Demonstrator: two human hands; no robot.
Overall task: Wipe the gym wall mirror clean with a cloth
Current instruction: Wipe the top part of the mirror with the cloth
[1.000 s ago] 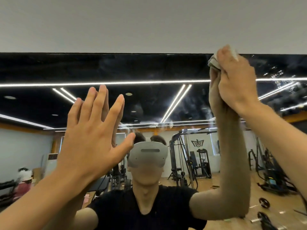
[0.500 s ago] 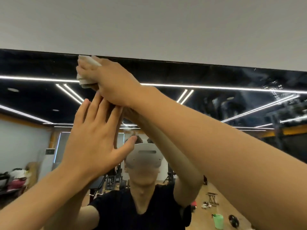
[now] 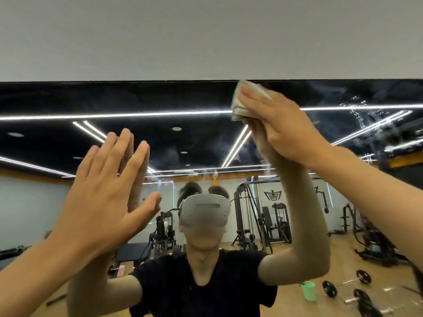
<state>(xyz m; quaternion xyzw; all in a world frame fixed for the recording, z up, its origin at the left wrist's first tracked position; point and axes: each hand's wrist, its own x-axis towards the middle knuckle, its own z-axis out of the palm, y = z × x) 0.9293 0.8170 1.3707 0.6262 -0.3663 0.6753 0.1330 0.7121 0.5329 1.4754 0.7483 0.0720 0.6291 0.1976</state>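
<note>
At the mirror's (image 3: 160, 99) top edge the cloth (image 3: 239, 107) is pressed flat by the right hand's (image 3: 282, 125) joined fingers; the left hand (image 3: 103, 197) is braced lower, fingers spread. Even, overlapping strokes are advised.

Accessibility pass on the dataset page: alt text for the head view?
Right hand presses a folded cloth against the mirror just under its top edge. Left hand lies flat on the glass, fingers straight; the mirror reflects the person and gym machines.
</note>
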